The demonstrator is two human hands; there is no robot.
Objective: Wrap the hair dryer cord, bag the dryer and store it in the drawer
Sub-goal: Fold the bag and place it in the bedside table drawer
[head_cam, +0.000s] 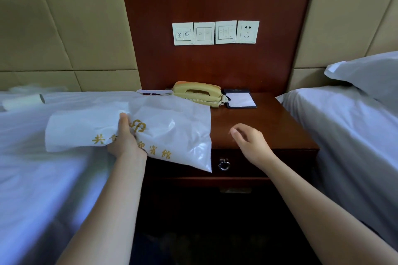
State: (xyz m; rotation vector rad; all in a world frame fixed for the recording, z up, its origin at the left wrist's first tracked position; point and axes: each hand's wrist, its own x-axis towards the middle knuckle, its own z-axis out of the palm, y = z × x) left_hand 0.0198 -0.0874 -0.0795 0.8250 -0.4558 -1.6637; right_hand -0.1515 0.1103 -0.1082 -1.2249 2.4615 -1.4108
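— Left grip?
— Clenched on a crumpled white plastic bag with gold printed characters: thumb on top, fingers tucked under it.
— And the bag's place?
— Held up between the white-sheeted left bed and the dark reddish wooden desk. Left end over the bed, right part covering the desk's left side, near right corner hanging past the desk's front edge.
— Hair dryer?
— Cannot tell whether inside the bag.
— Right grip?
— Released, fingers loosely curled, grasping nothing. Hovering above the near middle of the desk, just right of the bag and apart from it.
— Storage?
— Dark wooden drawer directly under the desk top, shut. Round metal ring pull at its middle, below and slightly left of the right grip.
— Far side of the desk?
— Yellowed cream corded telephone, handset on its cradle; just to its right, a white notepad in a dark holder.
— On the wall?
— Row of three cream switch plates, then a cream socket plate at the right end.
— Far right?
— Second white-sheeted bed with a white pillow.
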